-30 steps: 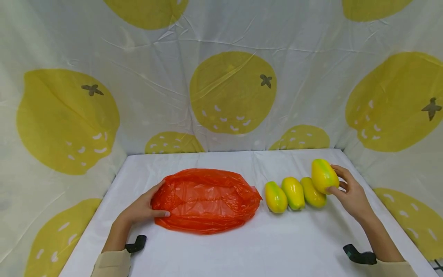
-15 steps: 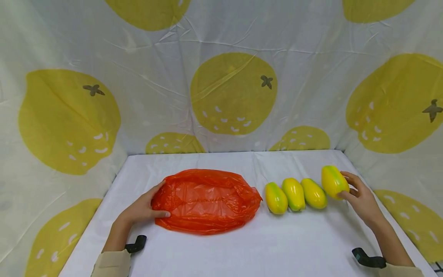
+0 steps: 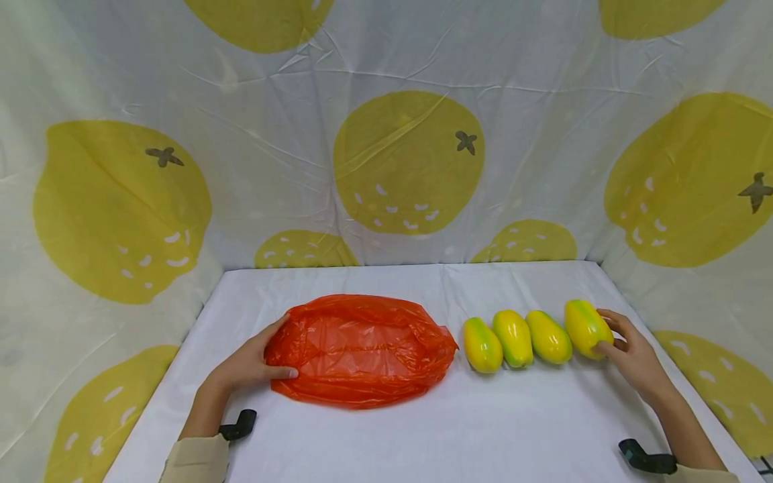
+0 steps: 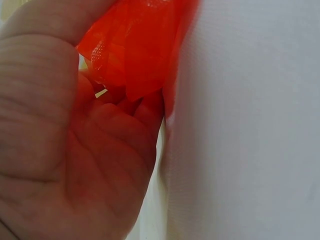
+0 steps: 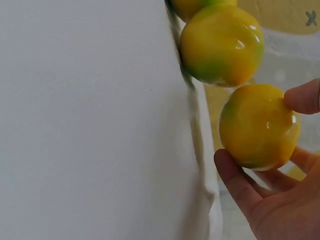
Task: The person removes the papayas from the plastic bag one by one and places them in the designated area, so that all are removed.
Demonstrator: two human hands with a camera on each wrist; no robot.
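Observation:
My left hand grips the left end of a crumpled red plastic bag, its thumb lying over the near side. The left wrist view shows the bag's film between thumb and fingers. At the right, my right hand holds a glossy yellow-green papaya between thumb and fingers. In the right wrist view this papaya appears slightly off the tablecloth. To its left three similar papayas lie in a row: the nearest papaya, a middle papaya and a papaya beside the bag.
A white cloth covers the table. Pale curtains printed with yellow fruit enclose it at the back and both sides. Each wrist wears a black device, such as the right wrist device.
My right hand has carried the papaya to the right and down, from above the row to its right end. The left hand and the bag have stayed in place.

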